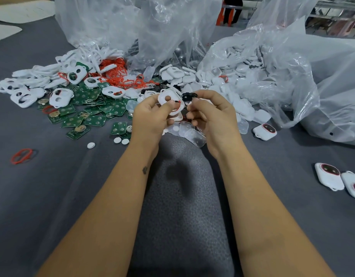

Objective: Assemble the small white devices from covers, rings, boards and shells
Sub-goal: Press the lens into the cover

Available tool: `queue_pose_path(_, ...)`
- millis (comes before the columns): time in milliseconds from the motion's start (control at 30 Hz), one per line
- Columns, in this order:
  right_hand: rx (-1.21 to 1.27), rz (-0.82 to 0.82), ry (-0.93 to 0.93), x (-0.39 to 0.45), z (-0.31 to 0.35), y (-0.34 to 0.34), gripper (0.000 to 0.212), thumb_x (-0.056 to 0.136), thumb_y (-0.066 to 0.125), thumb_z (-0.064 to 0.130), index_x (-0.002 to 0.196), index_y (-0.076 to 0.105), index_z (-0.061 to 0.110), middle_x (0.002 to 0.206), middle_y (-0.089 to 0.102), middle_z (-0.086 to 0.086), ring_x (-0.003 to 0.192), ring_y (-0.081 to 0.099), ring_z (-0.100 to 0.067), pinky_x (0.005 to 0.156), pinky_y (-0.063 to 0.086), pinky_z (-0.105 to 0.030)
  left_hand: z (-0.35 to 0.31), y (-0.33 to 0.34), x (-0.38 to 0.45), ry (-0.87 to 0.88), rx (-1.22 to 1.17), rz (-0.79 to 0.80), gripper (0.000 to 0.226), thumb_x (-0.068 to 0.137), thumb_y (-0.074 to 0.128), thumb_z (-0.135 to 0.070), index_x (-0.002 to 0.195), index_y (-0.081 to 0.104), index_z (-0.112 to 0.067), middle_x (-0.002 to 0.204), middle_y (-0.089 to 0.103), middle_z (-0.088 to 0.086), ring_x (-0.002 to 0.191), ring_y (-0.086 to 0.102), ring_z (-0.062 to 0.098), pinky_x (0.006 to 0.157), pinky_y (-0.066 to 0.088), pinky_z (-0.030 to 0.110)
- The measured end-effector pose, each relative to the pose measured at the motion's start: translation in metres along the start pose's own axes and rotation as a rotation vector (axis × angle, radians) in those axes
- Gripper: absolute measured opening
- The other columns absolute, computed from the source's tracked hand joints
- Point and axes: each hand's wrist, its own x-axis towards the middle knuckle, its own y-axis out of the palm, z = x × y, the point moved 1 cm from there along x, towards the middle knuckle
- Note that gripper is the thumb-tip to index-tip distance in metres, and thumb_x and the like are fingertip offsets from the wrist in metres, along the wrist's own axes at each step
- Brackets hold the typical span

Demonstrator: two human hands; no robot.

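Above the grey surface [52, 196], just in front of the parts heap, both hands are raised close together. The left hand [150, 116] pinches a white cover [168, 100] between thumb and curled fingers; the cover is tilted, its round hole showing, with a red ring [177, 106] at its lower edge. The right hand [210, 116] sits just beside it, fingers curled, its fingertips holding a small black piece [189, 96] at the cover's upper right edge — whether the piece touches the cover cannot be told.

Behind the hands lie green boards [92, 108], more white covers [58, 96] and a tangle of red rings [120, 74]; white shells [232, 76] spill from a clear bag [282, 66] on the right. Three finished devices rest on the surface to the right — one [264, 131] near the bag, two [330, 175] touching each other nearer the edge. A lone red ring [21, 155] lies well apart at left. No writing can be read on any part
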Motion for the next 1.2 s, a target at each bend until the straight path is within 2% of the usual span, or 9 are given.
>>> queue_pose_path(233, 0.072, 0.087, -0.005, 0.0008, 0.0003, 0.0005, 0.018, 0.093, 0.048, -0.004, 0.089, 0.064, -0.001, 0.07, 0.065, -0.011, 0.062, 0.06, -0.019, 0.059, 0.052, -0.023, 0.0014, -0.0006, -0.0004, 0.025, -0.032, 0.049, 0.01, 0.093, 0.055, 0.003, 0.099, 0.063, 0.001, 0.082, 0.067, 0.009, 0.066, 0.064, 0.012, 0.059, 0.053, 0.019)
queue_pose_path(333, -0.027, 0.045, -0.048, 0.0019, -0.0013, -0.0009, 0.02, 0.089, 0.053, -0.01, 0.088, 0.065, 0.005, 0.067, 0.065, -0.003, 0.06, 0.06, -0.016, 0.06, 0.052, -0.023, 0.0018, -0.0008, -0.0002, 0.032, -0.055, 0.063, 0.01, 0.093, 0.055, 0.004, 0.096, 0.063, -0.001, 0.079, 0.068, 0.006, 0.069, 0.066, 0.013, 0.064, 0.055, 0.021)
queue_pose_path(433, -0.14, 0.003, -0.095, 0.0024, -0.0033, -0.0028, 0.025, 0.086, 0.055, -0.013, 0.092, 0.063, 0.011, 0.07, 0.063, -0.004, 0.062, 0.061, -0.015, 0.066, 0.054, -0.025, 0.002, -0.0009, 0.0, 0.033, -0.044, 0.045, 0.012, 0.093, 0.056, 0.002, 0.091, 0.065, -0.005, 0.079, 0.067, 0.004, 0.07, 0.067, 0.009, 0.066, 0.056, 0.02)
queue_pose_path(533, -0.204, -0.013, -0.126, 0.0025, -0.0031, -0.003, 0.026, 0.085, 0.058, -0.011, 0.085, 0.068, 0.013, 0.07, 0.069, 0.003, 0.065, 0.065, -0.009, 0.065, 0.053, -0.02, 0.0036, -0.0011, 0.0008, 0.032, -0.039, 0.049, 0.011, 0.094, 0.056, 0.002, 0.096, 0.066, -0.002, 0.082, 0.068, 0.006, 0.074, 0.068, 0.01, 0.067, 0.055, 0.019)
queue_pose_path(633, -0.286, 0.008, -0.171, 0.0012, -0.0038, -0.0014, 0.028, 0.085, 0.063, -0.007, 0.082, 0.072, 0.019, 0.082, 0.072, -0.002, 0.076, 0.066, -0.01, 0.07, 0.053, -0.02, 0.0053, -0.0011, 0.0013, 0.029, -0.03, 0.075, 0.013, 0.095, 0.056, 0.0, 0.103, 0.066, 0.001, 0.09, 0.07, 0.011, 0.085, 0.068, 0.018, 0.076, 0.058, 0.027)
queue_pose_path(700, -0.334, 0.003, -0.191, 0.0004, -0.0048, -0.0004, 0.027, 0.085, 0.064, -0.005, 0.085, 0.072, 0.02, 0.086, 0.072, -0.005, 0.079, 0.065, -0.011, 0.073, 0.054, -0.021, 0.0044, -0.0009, 0.0008, 0.022, -0.035, 0.097, 0.013, 0.096, 0.055, -0.004, 0.097, 0.068, -0.003, 0.089, 0.07, 0.009, 0.087, 0.067, 0.02, 0.081, 0.058, 0.029)
queue_pose_path(833, -0.319, -0.079, -0.196, 0.0003, -0.0043, 0.0002, 0.02, 0.084, 0.066, -0.006, 0.087, 0.069, 0.013, 0.072, 0.066, 0.003, 0.065, 0.06, -0.001, 0.06, 0.048, -0.012, 0.0013, -0.001, 0.0007, -0.06, -0.16, 0.083, 0.023, 0.096, 0.052, -0.005, 0.078, 0.066, -0.006, 0.074, 0.07, 0.005, 0.077, 0.068, 0.017, 0.074, 0.06, 0.029)
queue_pose_path(1000, -0.309, -0.124, -0.191, 0.0001, -0.0038, -0.001, 0.018, 0.084, 0.068, -0.001, 0.08, 0.07, 0.017, 0.072, 0.069, 0.004, 0.065, 0.061, -0.003, 0.057, 0.047, -0.014, 0.002, 0.0012, -0.0006, -0.08, -0.15, 0.106, 0.024, 0.098, 0.048, -0.004, 0.086, 0.069, -0.006, 0.08, 0.075, 0.004, 0.081, 0.072, 0.016, 0.075, 0.059, 0.026)
queue_pose_path(1200, -0.372, -0.137, -0.214, 0.0003, -0.0064, 0.0024, 0.014, 0.083, 0.07, 0.002, 0.081, 0.07, 0.016, 0.081, 0.068, -0.004, 0.066, 0.058, -0.002, 0.06, 0.046, -0.014, 0.0018, 0.0009, -0.0017, -0.055, -0.153, 0.178, 0.028, 0.097, 0.051, -0.005, 0.081, 0.073, -0.011, 0.081, 0.072, 0.008, 0.083, 0.069, 0.018, 0.072, 0.058, 0.024)
